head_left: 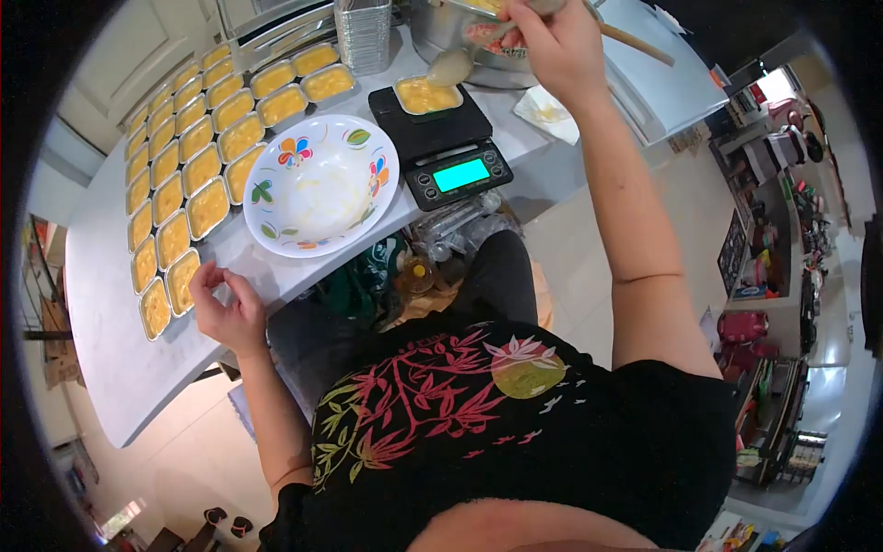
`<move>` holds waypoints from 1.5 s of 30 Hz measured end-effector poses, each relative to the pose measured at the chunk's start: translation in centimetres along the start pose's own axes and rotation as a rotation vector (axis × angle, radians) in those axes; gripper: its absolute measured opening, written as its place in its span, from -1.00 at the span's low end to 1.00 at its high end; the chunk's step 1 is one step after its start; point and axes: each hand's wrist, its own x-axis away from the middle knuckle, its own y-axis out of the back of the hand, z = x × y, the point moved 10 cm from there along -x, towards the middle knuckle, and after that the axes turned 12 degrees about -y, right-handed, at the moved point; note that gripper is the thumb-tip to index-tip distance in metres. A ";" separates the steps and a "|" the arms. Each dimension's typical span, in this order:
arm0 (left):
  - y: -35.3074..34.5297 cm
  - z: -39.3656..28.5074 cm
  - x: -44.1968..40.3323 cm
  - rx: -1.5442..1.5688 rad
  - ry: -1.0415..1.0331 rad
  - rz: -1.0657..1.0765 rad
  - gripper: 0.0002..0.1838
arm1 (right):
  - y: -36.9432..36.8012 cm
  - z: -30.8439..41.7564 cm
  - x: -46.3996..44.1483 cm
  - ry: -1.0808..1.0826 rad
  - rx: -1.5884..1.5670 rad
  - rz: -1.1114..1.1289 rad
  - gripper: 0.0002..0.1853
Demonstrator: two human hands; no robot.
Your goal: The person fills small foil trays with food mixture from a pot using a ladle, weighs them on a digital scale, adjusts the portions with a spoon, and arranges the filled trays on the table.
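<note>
My right hand (pixel 556 46) is closed around the handle of a large metal spoon (pixel 451 69). The bowl of the spoon hangs just beside a foil tray filled with a yellow mixture (pixel 428 96), which sits on a black digital kitchen scale (pixel 432 138) with a lit screen. Behind the spoon stands a big metal pot (pixel 441 35), partly hidden by my hand. My left hand (pixel 230 311) rests by the table edge, fingers loosely curled and apart, with nothing in them. Beside its fingertips is a filled foil tray (pixel 181 281).
Rows of filled foil trays (pixel 200 167) cover the table's left side. A flowered white bowl (pixel 322 198) with yellow residue stands near the front edge. Stacked foil trays (pixel 364 41) are at the back. A wooden handle (pixel 636 44) sticks out by the pot, above a crumpled tissue (pixel 544 115).
</note>
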 end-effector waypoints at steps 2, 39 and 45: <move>0.0 0.0 0.0 0.003 -0.002 0.003 -0.76 | 0.8 -3.8 0.0 -0.020 -0.123 0.046 -0.90; 0.0 -0.2 -0.2 0.005 0.010 -0.002 -0.79 | 1.8 -12.4 0.2 -0.332 -0.448 -0.092 -0.80; 0.0 -0.3 -0.2 0.009 0.000 -0.010 -0.79 | 2.4 -13.2 0.2 -0.377 -0.517 -0.124 -0.79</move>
